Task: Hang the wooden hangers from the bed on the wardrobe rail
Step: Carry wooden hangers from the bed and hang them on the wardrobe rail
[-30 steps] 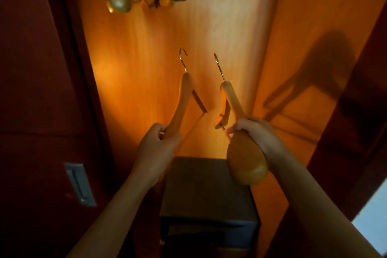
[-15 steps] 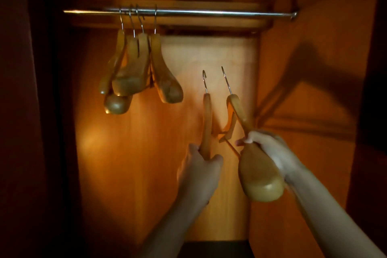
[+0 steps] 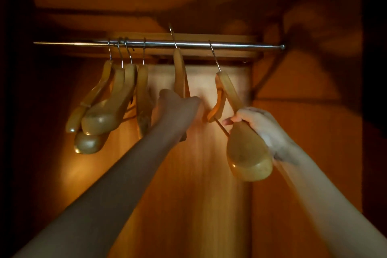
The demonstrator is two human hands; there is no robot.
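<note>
The left hand (image 3: 178,107) curls round an edge-on hanger (image 3: 179,73) whose hook pokes up above the rail (image 3: 240,45). The right hand (image 3: 259,125) clasps a tilted hanger (image 3: 247,153) near its broad end, its hook at the rail; whether it sits over the rail is unclear. On the rail's left hang four hangers (image 3: 117,98), bunched together inside the wardrobe (image 3: 209,205).

Four hung hangers (image 3: 125,90) crowd the wardrobe rail (image 3: 240,45) at eleven o'clock; left hanger (image 3: 179,73) in my left hand (image 3: 178,103) at twelve, right hanger (image 3: 247,153) in my right hand (image 3: 259,123) at one.
</note>
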